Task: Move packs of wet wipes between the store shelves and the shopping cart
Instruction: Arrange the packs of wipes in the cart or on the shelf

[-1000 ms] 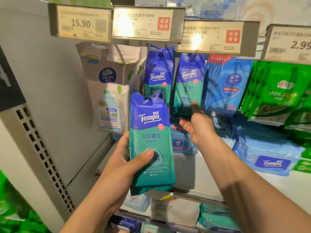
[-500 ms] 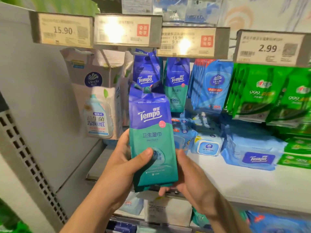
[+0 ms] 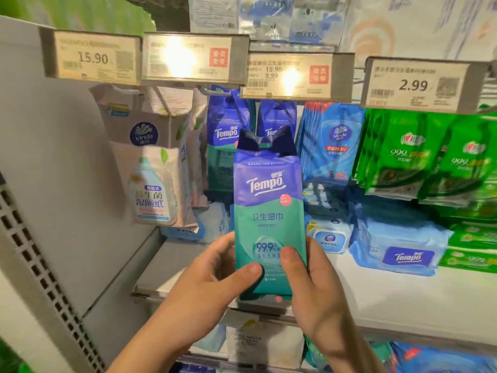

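Note:
A purple and teal Tempo wet wipes pack [image 3: 267,200] stands upright in front of the shelf, held by both hands at its lower end. My left hand [image 3: 212,281] grips its left side with the thumb across the front. My right hand [image 3: 309,286] grips the right side, thumb on the front. Two more Tempo packs [image 3: 223,146] of the same kind hang on hooks behind it. The shopping cart is out of view.
Hanging beside them are white Vinda packs [image 3: 150,168] on the left, blue Vinda packs [image 3: 333,146] and green packs [image 3: 419,157] on the right. Flat blue Tempo packs [image 3: 398,249] lie on the white shelf [image 3: 403,305]. Price tags [image 3: 94,59] run overhead. A perforated upright [image 3: 32,265] stands at left.
My right hand has come back from the hanging packs and taken hold of the pack's right side. The pack now sits more central, held by both hands.

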`<state>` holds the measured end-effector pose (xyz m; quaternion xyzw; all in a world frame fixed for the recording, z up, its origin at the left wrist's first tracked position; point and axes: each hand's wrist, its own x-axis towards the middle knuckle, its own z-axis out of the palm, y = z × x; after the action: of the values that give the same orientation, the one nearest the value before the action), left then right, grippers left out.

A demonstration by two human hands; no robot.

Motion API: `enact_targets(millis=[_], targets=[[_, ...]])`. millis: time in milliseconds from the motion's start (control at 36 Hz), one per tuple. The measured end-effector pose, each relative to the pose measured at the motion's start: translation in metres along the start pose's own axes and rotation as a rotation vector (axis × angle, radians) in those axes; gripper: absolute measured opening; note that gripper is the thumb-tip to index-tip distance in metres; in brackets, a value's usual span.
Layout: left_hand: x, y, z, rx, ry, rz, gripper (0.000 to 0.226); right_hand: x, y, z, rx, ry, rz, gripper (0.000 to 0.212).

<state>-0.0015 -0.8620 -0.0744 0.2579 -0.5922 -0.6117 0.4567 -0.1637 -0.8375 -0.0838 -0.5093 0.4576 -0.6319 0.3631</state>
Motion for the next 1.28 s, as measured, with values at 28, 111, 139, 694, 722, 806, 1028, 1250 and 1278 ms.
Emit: enact_targets(millis=[28,111,139,694,722,806,1028,1250,1278], targets=[[0.001,0.004,0.001,-0.005,-0.011,0.020,0.049,0.001,-0.003,-0.001,-0.016,-0.004,-0.027,0.030],[0.002,0.018,0.005,0.010,-0.040,0.101,0.051,0.003,-0.017,-0.004,-0.046,-0.031,-0.135,0.044],[0.003,0.021,0.007,0.022,-0.044,0.126,0.049,0.004,-0.022,-0.005,-0.052,-0.039,-0.164,0.043],[0.034,0.022,0.011,0.143,-0.038,0.149,0.056,0.031,-0.030,-0.008,-0.031,0.019,-0.082,0.017],[0.035,0.020,0.010,0.140,-0.037,0.142,0.056,0.032,-0.029,-0.008,-0.035,0.018,-0.074,0.016],[0.040,0.011,0.006,0.139,-0.022,0.127,0.056,0.033,-0.025,-0.008,-0.035,0.007,-0.057,0.014],[0.047,-0.009,-0.001,0.308,0.165,0.059,0.051,0.037,0.007,-0.008,-0.045,-0.018,0.016,0.036],[0.075,-0.003,0.000,0.407,0.233,-0.002,0.041,0.063,0.005,-0.003,-0.028,0.058,0.132,0.034],[0.080,-0.002,-0.001,0.405,0.234,-0.006,0.040,0.068,0.005,-0.002,-0.027,0.063,0.149,0.033]])
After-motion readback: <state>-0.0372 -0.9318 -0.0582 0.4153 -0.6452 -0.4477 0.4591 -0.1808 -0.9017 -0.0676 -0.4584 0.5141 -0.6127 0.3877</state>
